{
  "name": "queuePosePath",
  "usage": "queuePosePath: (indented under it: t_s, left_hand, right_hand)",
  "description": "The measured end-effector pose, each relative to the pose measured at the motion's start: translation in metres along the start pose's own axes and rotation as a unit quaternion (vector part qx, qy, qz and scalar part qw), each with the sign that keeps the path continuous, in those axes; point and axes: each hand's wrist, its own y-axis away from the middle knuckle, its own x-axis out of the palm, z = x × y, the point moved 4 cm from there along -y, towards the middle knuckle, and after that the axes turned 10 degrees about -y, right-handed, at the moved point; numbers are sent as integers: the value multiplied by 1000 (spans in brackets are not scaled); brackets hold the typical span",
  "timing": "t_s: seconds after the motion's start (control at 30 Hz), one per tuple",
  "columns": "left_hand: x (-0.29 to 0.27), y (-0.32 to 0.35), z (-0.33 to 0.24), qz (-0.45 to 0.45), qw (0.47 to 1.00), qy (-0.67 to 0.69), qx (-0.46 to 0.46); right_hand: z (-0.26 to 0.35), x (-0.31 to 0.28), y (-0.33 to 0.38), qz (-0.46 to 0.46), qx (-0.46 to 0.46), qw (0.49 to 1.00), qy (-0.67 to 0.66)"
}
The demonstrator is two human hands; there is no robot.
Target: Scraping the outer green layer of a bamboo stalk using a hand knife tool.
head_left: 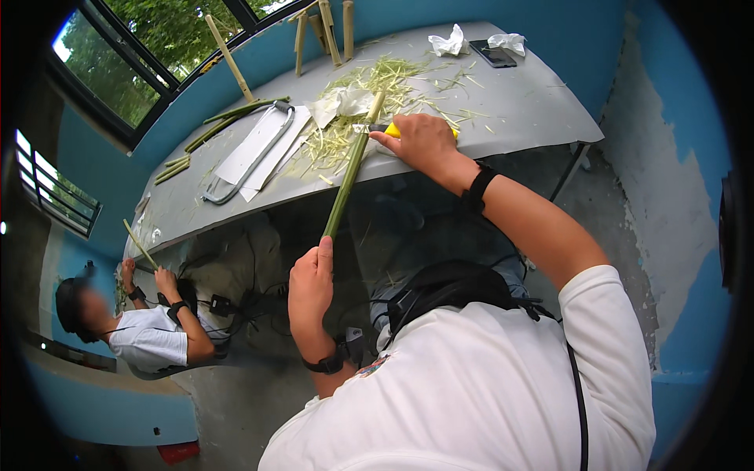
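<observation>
Flat white sheets of paper or card (259,145) lie on the grey table (518,110), left of the work, with a long U-shaped metal frame (250,165) resting across them. Two crumpled white tissues (449,41) sit at the far edge, either side of a dark flat phone-like slab (493,53). No printing can be made out on any of them.

A green bamboo stalk (347,177) slants from the table's near edge up onto the top, its upper end paler where the skin is off. The left hand (310,286) is closed around the stalk's lower end, below the table edge, thumb pointing up along it. The right hand (424,143) rests on the table just right of the stalk, curled tight around a yellow-handled knife (393,129) whose blade end meets the stalk; the blade itself is probably hidden behind the fingers and stalk.

Pale green shavings (377,86) are heaped around and beyond the stalk's upper end. Cut bamboo sticks (236,114) lie further left on the table, and thicker tan pieces (330,31) lean against the blue wall.

At lower left another person (149,330) sits by the table's far end, holding a thin stick (140,243) in both hands.
</observation>
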Motion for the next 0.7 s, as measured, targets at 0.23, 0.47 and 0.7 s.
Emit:
queuePosePath:
  t_s: [0.23,0.47,0.7]
  left_hand:
    - [1,-21,-4,-13,1000,-12,2]
    - [14,-57,-9,-48,998,-26,29]
    - [16,-76,-17,-64,997,-16,45]
  right_hand:
    - [4,-6,-3,9,-5,999,-33]
    - [21,-4,-2,34,-67,996,-56]
    - [33,0,-1,64,-108,989,-84]
